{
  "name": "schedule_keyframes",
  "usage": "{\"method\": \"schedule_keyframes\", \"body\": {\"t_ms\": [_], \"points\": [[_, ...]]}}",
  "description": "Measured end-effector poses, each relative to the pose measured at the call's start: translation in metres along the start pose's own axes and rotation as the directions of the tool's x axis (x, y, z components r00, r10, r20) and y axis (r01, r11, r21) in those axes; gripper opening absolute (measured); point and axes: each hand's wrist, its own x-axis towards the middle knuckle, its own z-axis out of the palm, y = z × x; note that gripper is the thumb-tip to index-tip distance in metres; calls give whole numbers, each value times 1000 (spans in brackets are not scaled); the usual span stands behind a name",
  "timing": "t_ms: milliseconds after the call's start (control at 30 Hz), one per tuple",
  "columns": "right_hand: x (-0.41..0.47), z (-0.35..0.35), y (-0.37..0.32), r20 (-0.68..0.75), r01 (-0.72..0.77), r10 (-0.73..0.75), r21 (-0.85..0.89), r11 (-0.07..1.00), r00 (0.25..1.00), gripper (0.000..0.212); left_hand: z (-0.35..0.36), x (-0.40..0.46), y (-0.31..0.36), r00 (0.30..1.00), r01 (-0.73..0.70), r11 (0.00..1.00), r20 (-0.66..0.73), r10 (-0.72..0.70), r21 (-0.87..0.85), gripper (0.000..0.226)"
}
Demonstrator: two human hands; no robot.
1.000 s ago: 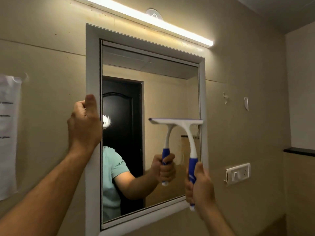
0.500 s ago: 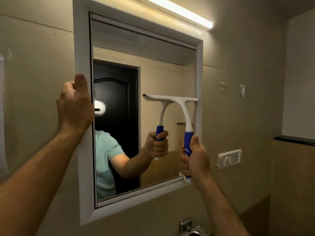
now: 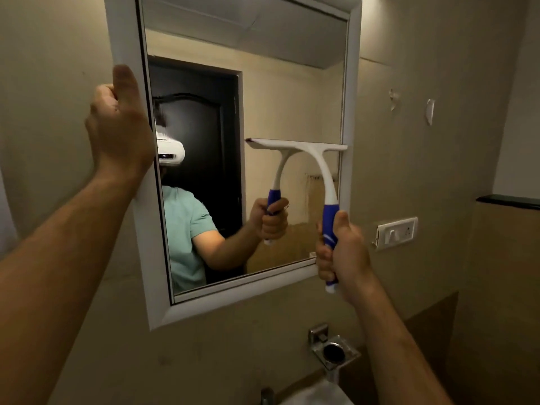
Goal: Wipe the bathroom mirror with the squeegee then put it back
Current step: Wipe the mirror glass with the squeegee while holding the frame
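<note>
The bathroom mirror [image 3: 292, 83] hangs on the beige wall in a white frame [image 3: 233, 290]. A squeegee [image 3: 324, 168] with a white head and blue handle lies with its blade flat on the right half of the glass, level, a little below mid-height. My right hand [image 3: 342, 252] is shut around the blue handle near the frame's lower right corner. My left hand [image 3: 119, 127] grips the frame's left edge, thumb up. The glass reflects my arm, the squeegee and a dark door.
A white switch plate [image 3: 396, 232] is on the wall right of the mirror. Below the mirror is a chrome holder [image 3: 333, 350], with a white basin edge [image 3: 315, 396] at the bottom. A dark ledge [image 3: 508, 201] juts out at the right.
The squeegee has slid down the right side of the glass with my right hand. The view has tilted downward, so the light above the mirror has left the frame. My left hand stays on the frame.
</note>
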Motion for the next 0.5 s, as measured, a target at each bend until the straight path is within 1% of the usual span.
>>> {"method": "schedule_keyframes", "body": {"t_ms": [67,167,200,267,300,400,500], "points": [[-6,-6,11,-6,-21,21,-6,1000,1000,46,1,-1,-6,999,46,999,-1,-46,-24,46],[-25,-14,44,-46,-81,81,1,997,996,52,0,-24,-33,994,106,993,4,-106,-58,69],[-33,-15,53,-58,-104,104,4,995,993,56,-2,-37,-43,994,113,993,11,-113,-45,68],[-43,-13,63,-73,-125,125,-7,992,990,60,-6,-64,-58,993,115,993,18,-115,-7,48],[-43,-11,61,-81,-125,124,-16,992,989,57,-7,-73,-61,994,108,994,15,-108,5,41],[-30,-5,36,-79,-87,85,-25,996,993,48,-9,-76,-63,997,80,997,10,-80,5,44],[-14,-1,9,-37,-40,40,-8,999,999,46,-8,-74,-65,998,56,998,5,-56,-6,45]]}}
